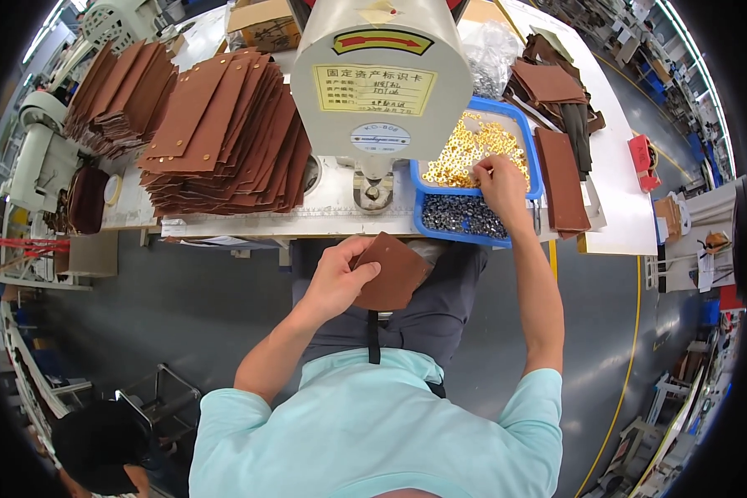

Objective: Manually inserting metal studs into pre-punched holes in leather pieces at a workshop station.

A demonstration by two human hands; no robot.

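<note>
Near the lower centre of the frame, the left hand (334, 278) grips a brown leather piece (394, 270) over the lap, thumb on top and fingers curled beneath its left edge. The piece is a flat rounded panel; its long axis runs diagonally, from lower left toward upper right. It lies below the edge of the white worktable (332, 203), short of the press machine (379, 79) that rises at upper centre.

Farther up, right of centre, the right hand (500, 178) reaches over the blue tray (536, 170). Its fingertips are pinched narrowly together in the tray's far compartment, among the gold rivets (465, 149); whether a rivet is actually caught between them cannot be told. The nearer compartment holds dark metal rivets (461, 216), which lie just below the hand, toward the person.

The governing relation: the gold rivets sit up and to the right of the leather piece, well apart from it, with the table edge between them. The right hand is at the rivets; the left hand is far from them and occupied.

Beyond, a fanned stack of brown leather panels (224, 133) fills the upper left of the table, and a narrow brown strip (561, 178) lies just right of the tray.
</note>
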